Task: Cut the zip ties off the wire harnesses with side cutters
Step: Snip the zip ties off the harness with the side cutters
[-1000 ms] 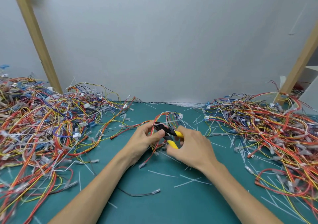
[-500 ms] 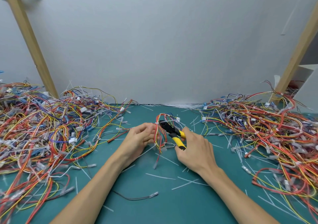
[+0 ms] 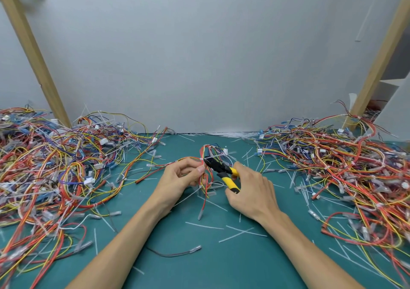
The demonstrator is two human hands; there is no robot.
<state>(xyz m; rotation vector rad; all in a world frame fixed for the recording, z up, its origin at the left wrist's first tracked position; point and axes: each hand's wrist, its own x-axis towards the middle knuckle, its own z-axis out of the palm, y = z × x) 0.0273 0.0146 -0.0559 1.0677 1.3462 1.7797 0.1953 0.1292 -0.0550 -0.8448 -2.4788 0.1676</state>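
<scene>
While our left hand [image 3: 179, 180] pinches the harness [image 3: 205, 153] between thumb and fingertips, just above the mat [image 3: 199, 266] near its middle, our right hand [image 3: 250, 191] curls round the yellow handles of the cutters [image 3: 221, 170]. Their black nose points far-left into the top of the bundle, right at a white zip tie [image 3: 216, 156] whose tail sticks out to the right. The handles look spread, so we judge the blades to be apart, but the tips are too small to tell whether they already straddle the tie.

We take this as the step of lining up a cut on this one harness. Next we need only the tie's band between the blades and no wire. The red and yellow strands lie close against it, so we should tip the nose flat along the bundle before squeezing. The pinch must hold firm beside the tie so the wires do not twist into the blades.

Big tangled piles lie left [image 3: 55, 166] and right [image 3: 343, 166], and white offcuts [image 3: 204, 225] litter the near mat.
</scene>
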